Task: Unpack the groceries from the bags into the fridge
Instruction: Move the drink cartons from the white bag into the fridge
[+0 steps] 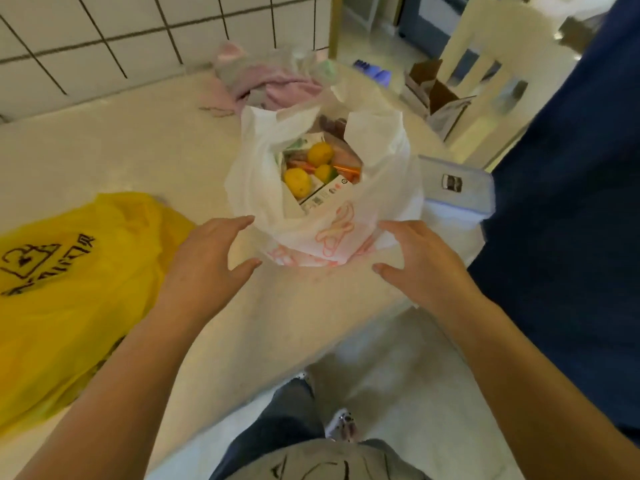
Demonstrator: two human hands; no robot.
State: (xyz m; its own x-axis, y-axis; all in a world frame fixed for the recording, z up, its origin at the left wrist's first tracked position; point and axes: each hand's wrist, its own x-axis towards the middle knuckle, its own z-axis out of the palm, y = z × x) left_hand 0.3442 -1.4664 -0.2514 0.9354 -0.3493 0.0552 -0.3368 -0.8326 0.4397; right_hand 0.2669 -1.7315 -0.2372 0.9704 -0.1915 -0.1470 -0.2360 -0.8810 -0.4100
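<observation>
A white plastic bag (pixel 322 216) with red print stands open on the pale counter (pixel 138 157). Inside it lie three yellow-orange fruits (pixel 297 181) on top of a white carton (pixel 327 194) and other packets. My left hand (pixel 207 261) hovers just left of the bag's near side, fingers spread and relaxed. My right hand (pixel 419 261) mirrors it at the bag's right near side, its fingertips at the plastic. Neither hand holds anything. A yellow plastic bag (pixel 69 282) with dark print lies slumped on the counter at the left.
Pink and grey cloths (pixel 266 81) are heaped behind the white bag against the tiled wall (pixel 104 36). A pale blue lidded box (pixel 453 188) sits right of the bag. An open cardboard box (pixel 436 95) and a white chair (pixel 491 74) stand beyond; a dark blue surface (pixel 571 202) fills the right.
</observation>
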